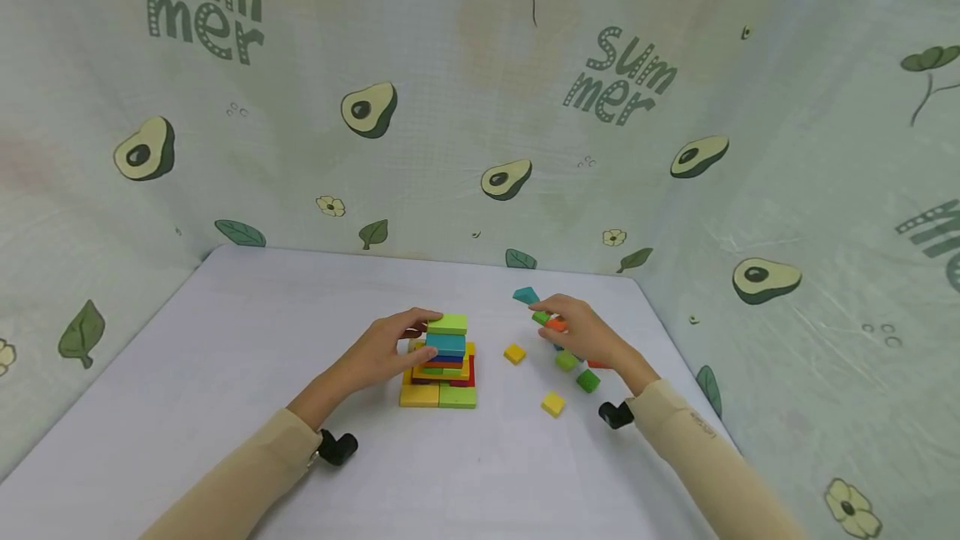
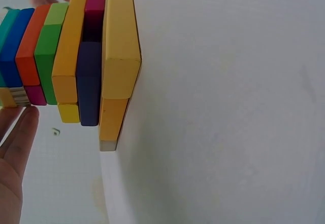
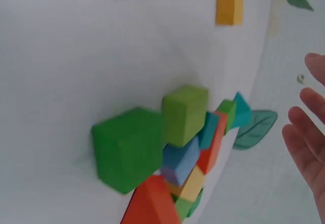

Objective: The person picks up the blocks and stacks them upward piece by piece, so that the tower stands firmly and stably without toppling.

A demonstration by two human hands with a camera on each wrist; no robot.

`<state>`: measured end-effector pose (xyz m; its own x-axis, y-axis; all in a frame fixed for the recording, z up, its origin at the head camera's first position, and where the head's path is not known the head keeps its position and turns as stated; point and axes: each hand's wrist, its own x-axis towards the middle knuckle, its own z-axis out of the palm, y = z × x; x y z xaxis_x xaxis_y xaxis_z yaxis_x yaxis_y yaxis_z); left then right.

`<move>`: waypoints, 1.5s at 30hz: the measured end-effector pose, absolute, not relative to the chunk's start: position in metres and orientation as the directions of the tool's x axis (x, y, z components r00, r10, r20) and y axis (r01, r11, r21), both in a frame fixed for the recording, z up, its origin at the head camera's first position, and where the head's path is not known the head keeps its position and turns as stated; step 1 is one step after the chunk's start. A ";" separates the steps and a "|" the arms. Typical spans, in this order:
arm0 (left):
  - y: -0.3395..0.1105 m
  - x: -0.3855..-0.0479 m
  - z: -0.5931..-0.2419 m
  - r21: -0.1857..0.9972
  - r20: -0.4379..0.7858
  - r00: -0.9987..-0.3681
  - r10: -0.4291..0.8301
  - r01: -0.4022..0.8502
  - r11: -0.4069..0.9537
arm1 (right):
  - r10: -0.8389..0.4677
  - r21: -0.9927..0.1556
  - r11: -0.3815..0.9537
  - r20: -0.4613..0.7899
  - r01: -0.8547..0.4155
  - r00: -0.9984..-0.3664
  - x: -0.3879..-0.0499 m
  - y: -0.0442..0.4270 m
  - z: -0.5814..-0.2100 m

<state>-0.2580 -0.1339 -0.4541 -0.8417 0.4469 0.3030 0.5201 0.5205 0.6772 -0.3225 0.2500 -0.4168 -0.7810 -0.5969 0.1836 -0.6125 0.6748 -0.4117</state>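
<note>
My left hand (image 1: 386, 348) is at the left side of a stack of coloured wooden blocks (image 1: 446, 345), thumb toward the front and fingers farther back. In the left wrist view its nearly straight fingers (image 2: 23, 142) touch the side of the stack (image 2: 91, 82) near its upper layers. A lime block (image 1: 447, 322) tops the stack; the base has yellow and lime blocks. My right hand (image 1: 585, 332) hovers over loose blocks on the right. Its fingers (image 3: 307, 125) are spread and relaxed in the right wrist view, with nothing seen between them.
Loose blocks near the right hand include a teal one (image 1: 526, 295), a dark green cube (image 3: 129, 150), a lime cube (image 3: 185, 115) and a red one (image 3: 151, 203). Two yellow blocks (image 1: 514, 353) (image 1: 553, 404) lie nearer the stack. A patterned cloth (image 1: 435, 148) surrounds the white table (image 1: 315, 290).
</note>
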 end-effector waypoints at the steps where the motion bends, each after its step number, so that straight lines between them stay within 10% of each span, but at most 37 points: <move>1: -0.134 -0.258 -0.454 0.678 0.301 -0.842 0.447 0.519 0.520 | -0.582 -0.418 0.689 0.169 -0.592 -0.796 -0.327 0.257 -0.418; 22: -0.134 -0.261 -0.458 0.678 0.305 -0.844 0.441 0.517 0.522 | -0.436 -0.340 0.856 -0.067 -0.390 -0.897 -0.379 0.291 -0.457; 34: -0.134 -0.260 -0.456 0.677 0.304 -0.845 0.441 0.517 0.524 | -0.483 -0.307 0.824 0.058 -0.476 -0.874 -0.366 0.286 -0.450; 45: -0.134 -0.259 -0.455 0.680 0.284 -0.854 0.436 0.500 0.536 | -0.617 -0.335 0.626 0.340 -0.704 -0.710 -0.296 0.213 -0.400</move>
